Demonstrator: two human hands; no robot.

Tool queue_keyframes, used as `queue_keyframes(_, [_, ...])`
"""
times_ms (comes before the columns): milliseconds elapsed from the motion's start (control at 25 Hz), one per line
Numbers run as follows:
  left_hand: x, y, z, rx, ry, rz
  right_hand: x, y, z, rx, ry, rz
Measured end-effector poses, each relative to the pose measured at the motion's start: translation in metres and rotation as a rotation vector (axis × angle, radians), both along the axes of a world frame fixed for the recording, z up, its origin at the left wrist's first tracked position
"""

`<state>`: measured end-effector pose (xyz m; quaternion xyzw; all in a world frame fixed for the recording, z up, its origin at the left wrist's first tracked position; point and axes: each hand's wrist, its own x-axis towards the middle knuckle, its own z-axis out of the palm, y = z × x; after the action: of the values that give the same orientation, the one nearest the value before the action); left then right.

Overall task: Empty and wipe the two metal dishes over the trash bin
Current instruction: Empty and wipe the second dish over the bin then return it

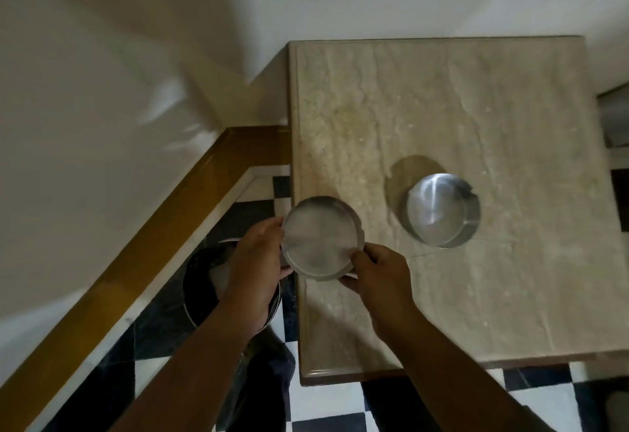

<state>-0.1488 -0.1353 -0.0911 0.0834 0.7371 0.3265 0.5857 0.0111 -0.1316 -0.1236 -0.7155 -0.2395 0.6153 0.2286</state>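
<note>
- Worktop (476, 98): marble top, bare apart from one metal dish; nothing else on it.
- Trash bin (200, 282): dark round bin on the checkered floor, just left of the worktop edge, partly hidden by the left forearm. Something pale inside; can't tell what.
- Second dish (440, 215): sits on the worktop, well to the right of the hands, looks shiny and empty inside. Emptied/wiped already or not, can't say.
- Held dish (320, 239): in the air at the worktop's left edge, between bin & top, inside looks dull/cloudy. No cloth visible.
- Judgement: approx. midway; this dish seems in hand for emptying or wiping.
- Left hand (258, 261): fingers closed on the dish's left rim, above the bin.
- Right hand (377, 275): pinching the near-right rim, wrist over the worktop.
</note>
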Motion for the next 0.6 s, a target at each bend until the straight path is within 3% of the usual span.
queue_keyframes(400, [0.054,0.043,-0.019,0.009,0.085,-0.056,0.027,0.012,-0.033,0.048,-0.033,-0.153])
queue_keyframes(600, [0.064,0.051,-0.018,0.030,0.139,-0.099,0.032,0.020,-0.032,0.063,-0.049,-0.072])
